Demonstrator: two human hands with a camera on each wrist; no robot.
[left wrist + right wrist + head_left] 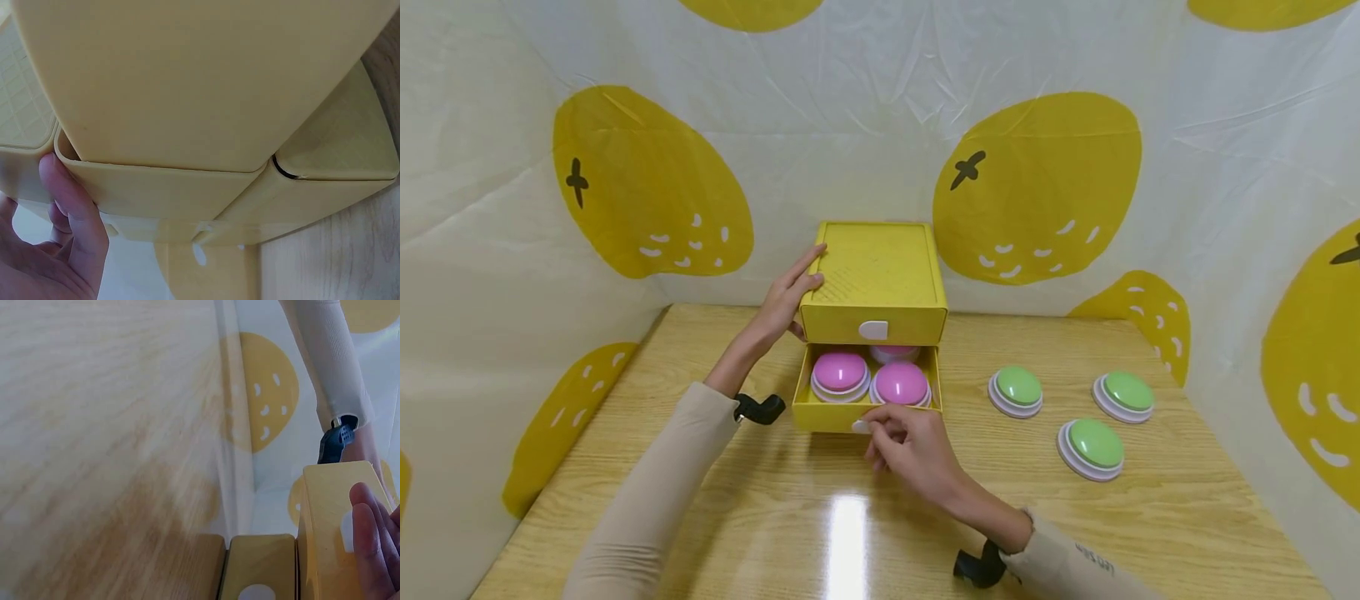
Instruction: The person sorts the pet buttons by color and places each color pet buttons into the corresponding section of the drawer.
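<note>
1. The yellow box [876, 279] on the worktop [775, 517] is steadied by the left hand [786, 297], its straight fingers laid flat against the box's left side.
2. The open lower drawer [827, 412], holding pink buttons [840, 372], is pinched at its white tab by the right hand [910, 450].
3. Three green buttons [1017, 387] are set well right of the box.

Both arms wore long, close-fitting beige sleeves [655, 492] of a fine ribbed knit. A small black camera mount [760, 408] sat at the left wrist, another black mount [977, 568] at the right (small dark lettering marked the right cuff [1093, 560], too small to read).
</note>
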